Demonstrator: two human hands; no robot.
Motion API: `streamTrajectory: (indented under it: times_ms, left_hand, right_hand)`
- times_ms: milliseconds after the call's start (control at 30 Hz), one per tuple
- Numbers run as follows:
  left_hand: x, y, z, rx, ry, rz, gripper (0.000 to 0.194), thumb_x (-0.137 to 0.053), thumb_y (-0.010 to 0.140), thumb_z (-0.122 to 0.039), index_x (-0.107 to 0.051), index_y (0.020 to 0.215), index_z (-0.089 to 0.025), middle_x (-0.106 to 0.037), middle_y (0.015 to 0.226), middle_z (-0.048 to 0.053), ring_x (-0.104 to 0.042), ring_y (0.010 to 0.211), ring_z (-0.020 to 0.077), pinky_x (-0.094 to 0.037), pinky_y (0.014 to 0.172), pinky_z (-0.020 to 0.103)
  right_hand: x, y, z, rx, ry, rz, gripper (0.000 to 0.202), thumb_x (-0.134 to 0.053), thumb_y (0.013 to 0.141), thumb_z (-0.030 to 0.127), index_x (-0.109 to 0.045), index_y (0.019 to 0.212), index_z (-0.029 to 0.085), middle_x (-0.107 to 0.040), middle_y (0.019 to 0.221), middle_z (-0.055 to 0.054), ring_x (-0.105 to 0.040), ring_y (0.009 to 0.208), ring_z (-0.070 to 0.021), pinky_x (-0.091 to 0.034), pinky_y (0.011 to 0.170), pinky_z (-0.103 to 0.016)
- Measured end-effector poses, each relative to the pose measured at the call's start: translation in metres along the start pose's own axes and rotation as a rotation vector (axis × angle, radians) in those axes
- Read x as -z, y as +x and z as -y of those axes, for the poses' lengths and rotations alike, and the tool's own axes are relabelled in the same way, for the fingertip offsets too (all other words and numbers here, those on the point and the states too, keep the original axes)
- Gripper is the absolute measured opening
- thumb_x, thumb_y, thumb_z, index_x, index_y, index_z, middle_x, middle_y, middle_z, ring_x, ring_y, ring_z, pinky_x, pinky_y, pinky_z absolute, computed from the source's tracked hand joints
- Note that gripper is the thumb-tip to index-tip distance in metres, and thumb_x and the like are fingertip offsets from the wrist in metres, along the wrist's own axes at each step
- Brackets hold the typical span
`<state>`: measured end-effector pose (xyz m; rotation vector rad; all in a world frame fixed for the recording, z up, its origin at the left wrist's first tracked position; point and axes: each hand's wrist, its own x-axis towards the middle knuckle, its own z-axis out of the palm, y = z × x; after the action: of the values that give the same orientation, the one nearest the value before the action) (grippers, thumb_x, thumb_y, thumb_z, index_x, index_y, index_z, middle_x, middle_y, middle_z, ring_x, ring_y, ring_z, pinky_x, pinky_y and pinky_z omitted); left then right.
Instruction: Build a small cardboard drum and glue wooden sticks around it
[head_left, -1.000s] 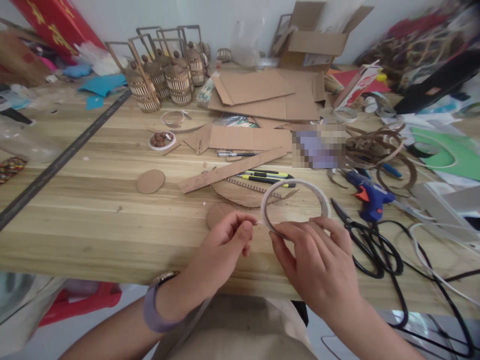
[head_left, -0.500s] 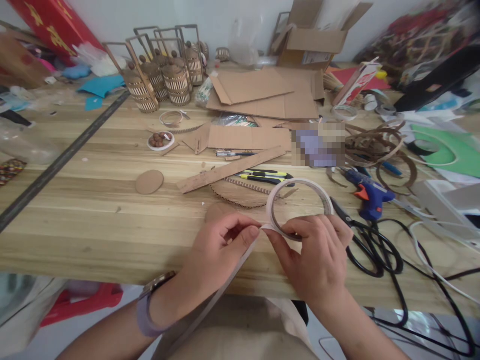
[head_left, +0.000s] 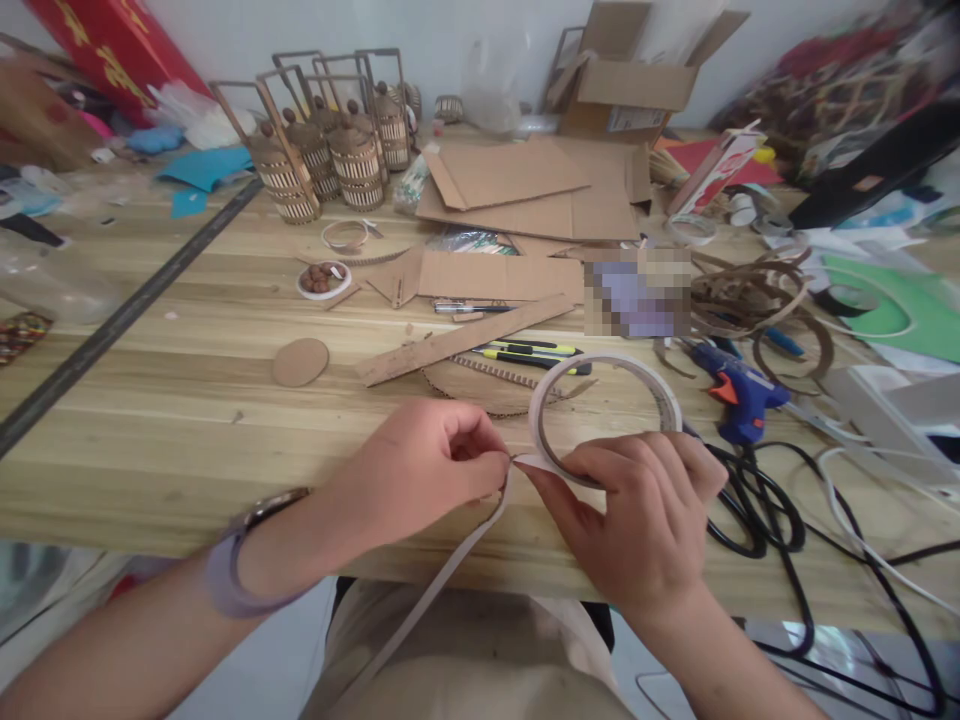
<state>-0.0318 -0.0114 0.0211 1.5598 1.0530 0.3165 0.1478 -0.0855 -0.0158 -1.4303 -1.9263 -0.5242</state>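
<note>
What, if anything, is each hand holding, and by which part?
The right hand holds the tape roll by the near side of its ring; the left hand pinches the tape strip close to the roll.

1. The white strip (head_left: 431,592) drops past the desk's (head_left: 187,440) near edge and out of the picture at the bottom; whether it joins the tape roll (head_left: 535,405) is too fine to tell.
2. The left hand's (head_left: 420,465) curled fingers hide part of their own pinch on it.
3. The right hand (head_left: 645,510) covers the roll's lower right and most of the scissors' (head_left: 787,515) blades.
4. Pixels mask an object (head_left: 637,292) right of the desk's middle.
5. By the far right corner, a heap (head_left: 840,75) blurs.
6. Near the left edge, a dark bar (head_left: 135,315) is cut off.
</note>
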Motion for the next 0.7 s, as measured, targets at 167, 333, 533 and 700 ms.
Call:
streamTrajectory:
  times_ms: [167,333,533,700]
  left_hand:
    - [0.01,0.011,0.001,0.057,-0.051,0.163,0.005,-0.062,0.073,-0.024,-0.065,0.07,-0.021,-0.071,0.067,0.0,-0.066,0.062,0.0162,-0.049,0.058,0.025]
    - [0.013,0.015,0.003,0.052,-0.027,0.194,0.008,-0.063,0.073,-0.027,-0.065,0.068,-0.02,-0.07,0.065,0.0,-0.064,0.061,0.016,-0.047,0.058,0.025]
    - [0.011,0.013,0.007,0.055,-0.068,0.17,0.008,-0.06,0.074,-0.026,-0.066,0.072,-0.021,-0.069,0.069,-0.002,-0.061,0.066,0.0152,-0.045,0.064,0.026]
    - [0.009,0.009,0.006,0.06,-0.073,0.104,0.009,-0.059,0.076,-0.026,-0.065,0.071,-0.021,-0.068,0.072,-0.003,-0.06,0.071,0.0152,-0.044,0.068,0.027]
  right_hand:
    - [0.001,0.002,0.0,0.058,-0.014,0.025,0.021,-0.067,0.089,0.022,-0.046,0.091,0.025,-0.063,0.066,0.003,-0.053,0.062,-0.0177,-0.036,0.071,-0.035]
    - [0.002,0.001,-0.001,0.075,0.017,0.015,0.021,-0.067,0.088,0.02,-0.047,0.089,0.026,-0.062,0.066,0.003,-0.051,0.061,-0.0166,-0.036,0.069,-0.035]
    - [-0.003,-0.002,0.0,0.084,0.043,-0.038,0.018,-0.064,0.091,0.021,-0.047,0.085,0.024,-0.062,0.063,0.003,-0.049,0.059,-0.0156,-0.035,0.066,-0.032]
    - [-0.005,-0.005,0.001,0.08,0.052,-0.061,0.015,-0.061,0.093,0.02,-0.048,0.084,0.023,-0.062,0.062,0.003,-0.048,0.058,-0.015,-0.034,0.066,-0.032]
